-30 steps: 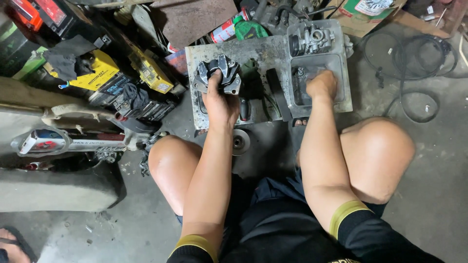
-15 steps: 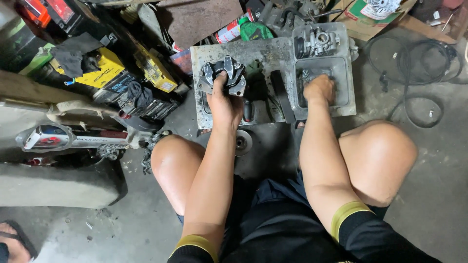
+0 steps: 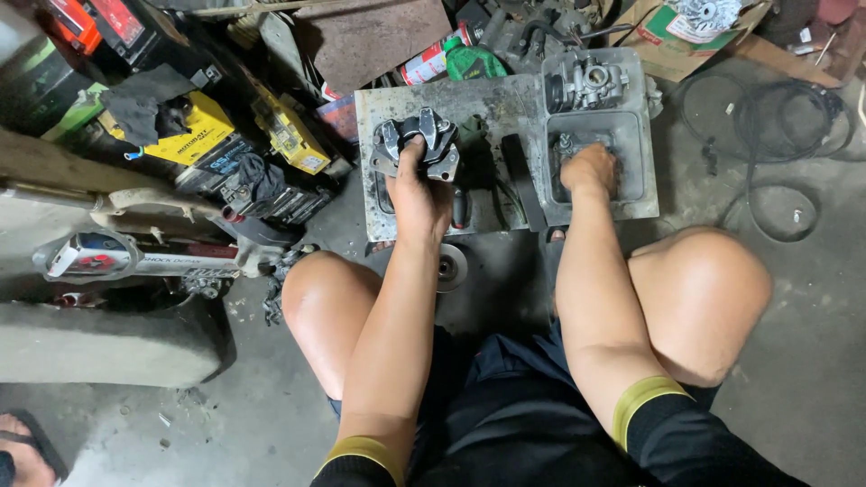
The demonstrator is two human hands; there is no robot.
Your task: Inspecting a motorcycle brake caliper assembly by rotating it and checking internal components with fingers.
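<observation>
My left hand (image 3: pixel 417 194) grips a dark metal engine part with silvery plates (image 3: pixel 417 144), held over the left side of a grey metal tray (image 3: pixel 505 104) on the floor. My right hand (image 3: pixel 588 171) reaches down into the tray's sunken right compartment (image 3: pixel 631 167), fingers curled onto something small that I cannot make out. A carburettor (image 3: pixel 595 81) sits at the tray's far right corner. A dark strip (image 3: pixel 523 180) and a dark green tool (image 3: pixel 471 144) lie between my hands.
Yellow and black batteries (image 3: pixel 203 135) and red ones (image 3: pixel 90 22) crowd the left. A spray can (image 3: pixel 433 59) and a green rag (image 3: pixel 474 63) lie behind the tray. A black cable loop (image 3: pixel 767 135) is at right, a round disc (image 3: pixel 448 268) by my left knee.
The view has shifted slightly. My left hand stays on the dark engine part. My right hand has settled a little deeper into the right compartment.
</observation>
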